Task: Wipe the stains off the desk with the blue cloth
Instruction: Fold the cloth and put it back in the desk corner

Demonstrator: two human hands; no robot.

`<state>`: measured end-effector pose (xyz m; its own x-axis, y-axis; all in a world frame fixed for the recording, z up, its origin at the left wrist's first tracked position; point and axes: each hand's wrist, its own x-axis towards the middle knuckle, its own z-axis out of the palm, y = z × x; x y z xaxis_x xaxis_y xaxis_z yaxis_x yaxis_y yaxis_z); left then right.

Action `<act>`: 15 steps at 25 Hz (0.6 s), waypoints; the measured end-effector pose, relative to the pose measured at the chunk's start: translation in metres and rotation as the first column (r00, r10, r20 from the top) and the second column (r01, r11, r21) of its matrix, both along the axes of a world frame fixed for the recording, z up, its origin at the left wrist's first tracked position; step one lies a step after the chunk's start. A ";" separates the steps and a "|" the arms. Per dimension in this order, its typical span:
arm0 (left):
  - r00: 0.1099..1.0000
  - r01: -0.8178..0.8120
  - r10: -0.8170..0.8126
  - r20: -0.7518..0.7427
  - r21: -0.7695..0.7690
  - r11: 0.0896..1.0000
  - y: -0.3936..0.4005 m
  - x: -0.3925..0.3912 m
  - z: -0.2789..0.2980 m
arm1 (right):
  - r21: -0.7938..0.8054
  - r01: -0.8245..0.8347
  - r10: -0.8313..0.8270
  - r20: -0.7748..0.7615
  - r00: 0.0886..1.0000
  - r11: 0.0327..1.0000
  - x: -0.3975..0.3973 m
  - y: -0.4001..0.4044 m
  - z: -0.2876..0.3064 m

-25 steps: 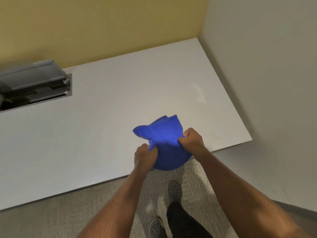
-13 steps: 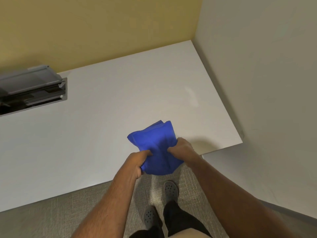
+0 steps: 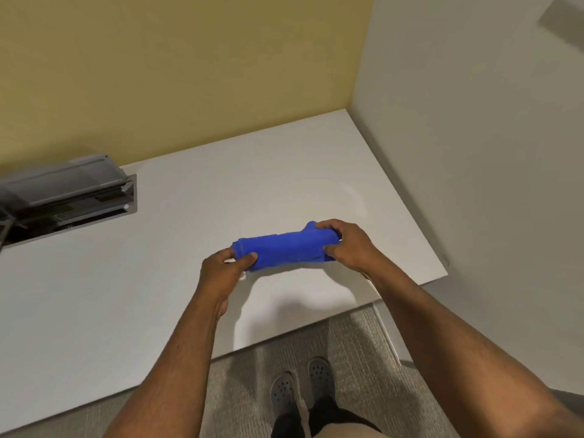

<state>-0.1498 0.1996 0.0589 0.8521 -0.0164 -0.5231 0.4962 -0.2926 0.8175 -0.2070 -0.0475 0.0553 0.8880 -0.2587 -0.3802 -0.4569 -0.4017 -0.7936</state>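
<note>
Head view showed the white bench filling most of what I could see, set into a corner between a yellow wall and a pale side wall, with a grey cable tray let into its far left edge. A faint pale smear lay on the surface beyond my hands, toward the right; I judged that to be a stain, though it was too dim to be sure.

Above the bench, near its front right part, I held the blue cloth bunched into a long roll. It cast a shadow below, so I took it to be lifted clear, not pressed down. My left hand had its fingers closed on the roll's left end, and my right hand had its fingers closed on the right end.

To do this step well, I reckoned I should fold the roll into a flat pad, lay it broad side down on the smear, and press evenly so no loose edge dragged.

No brand, label or writing could be read anywhere.
</note>
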 end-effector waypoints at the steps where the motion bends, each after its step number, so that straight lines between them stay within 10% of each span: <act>1: 0.992 0.036 -0.048 0.117 0.097 0.995 0.003 0.004 0.000 | -0.159 -0.044 0.048 0.023 0.999 0.986 0.003 0.006 0.005; 5: 0.879 0.165 -0.257 0.403 0.249 0.954 0.012 0.022 0.001 | -0.477 0.041 0.030 0.140 0.990 0.878 0.004 0.022 0.015; 10: 0.807 0.235 -0.335 0.486 0.256 0.938 0.006 0.048 0.018 | -0.053 0.225 -0.210 0.206 0.956 0.973 0.012 0.013 0.040; 15: 0.933 0.195 -0.175 0.314 -0.035 0.980 -0.035 0.100 0.023 | 0.063 0.335 -0.340 0.207 0.917 0.940 0.054 -0.037 0.036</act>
